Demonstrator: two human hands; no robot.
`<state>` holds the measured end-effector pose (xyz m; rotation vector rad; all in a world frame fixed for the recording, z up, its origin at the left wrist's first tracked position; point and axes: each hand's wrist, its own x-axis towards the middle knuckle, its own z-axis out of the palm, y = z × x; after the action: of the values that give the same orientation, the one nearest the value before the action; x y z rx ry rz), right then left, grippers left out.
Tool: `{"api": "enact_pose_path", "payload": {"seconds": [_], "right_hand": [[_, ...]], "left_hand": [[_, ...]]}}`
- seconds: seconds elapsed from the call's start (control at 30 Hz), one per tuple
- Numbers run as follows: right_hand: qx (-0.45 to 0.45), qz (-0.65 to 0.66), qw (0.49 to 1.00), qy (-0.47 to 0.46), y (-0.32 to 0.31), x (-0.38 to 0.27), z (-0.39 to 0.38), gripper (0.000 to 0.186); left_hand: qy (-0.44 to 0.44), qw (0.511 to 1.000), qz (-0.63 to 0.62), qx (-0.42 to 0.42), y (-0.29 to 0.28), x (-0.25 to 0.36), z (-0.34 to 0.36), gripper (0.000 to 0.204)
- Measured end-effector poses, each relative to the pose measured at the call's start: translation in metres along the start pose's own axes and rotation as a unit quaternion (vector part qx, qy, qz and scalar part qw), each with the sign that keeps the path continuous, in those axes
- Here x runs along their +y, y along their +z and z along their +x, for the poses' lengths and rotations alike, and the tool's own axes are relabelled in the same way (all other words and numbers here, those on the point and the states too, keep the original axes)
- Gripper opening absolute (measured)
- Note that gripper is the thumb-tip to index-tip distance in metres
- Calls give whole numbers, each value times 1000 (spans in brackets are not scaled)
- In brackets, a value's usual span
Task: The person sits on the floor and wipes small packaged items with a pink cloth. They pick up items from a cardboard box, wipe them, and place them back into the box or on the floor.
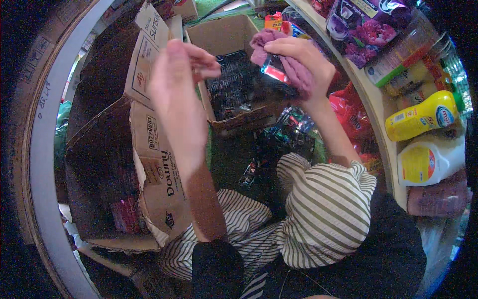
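My right hand (309,62) is closed on a mauve cloth (298,74), with a small dark packet (275,69) marked in red and light blue showing under the cloth. My left hand (181,67), slightly blurred, is raised to the left of it, fingers stretched out and nothing visible in them. Beyond and below both hands stands an open cardboard box (219,34) holding dark shiny packets (230,74). More dark and silvery packets (294,130) lie in a heap below my right wrist, and one small packet (247,173) lies apart near my knees.
A large open carton (149,112) stands at the left, with pink-red packets (125,215) inside. Along the right, a curved shelf edge (366,84) carries a yellow bottle (416,117), a white bottle (432,162) and a purple flowered pouch (368,27). Red packages (351,112) sit below it.
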<state>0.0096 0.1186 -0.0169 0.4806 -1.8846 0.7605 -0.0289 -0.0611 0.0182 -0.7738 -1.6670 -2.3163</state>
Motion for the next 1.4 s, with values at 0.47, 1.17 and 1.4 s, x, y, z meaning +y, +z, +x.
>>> {"api": "enact_pose_path", "payload": {"seconds": [0.47,1.17,1.4], "right_hand": [[52,2,996,-76,-2,7,2,22],[117,138,971,155,32,69,-44,20],[108,237,957,127,26,44,-40,26]], "left_hand": [[-274,917,-40,-288,16,-11,-17,34],[-90,799,197,-561,21,28,-19,35],[-160,884,162,-408,14,-50,-28,37]]}}
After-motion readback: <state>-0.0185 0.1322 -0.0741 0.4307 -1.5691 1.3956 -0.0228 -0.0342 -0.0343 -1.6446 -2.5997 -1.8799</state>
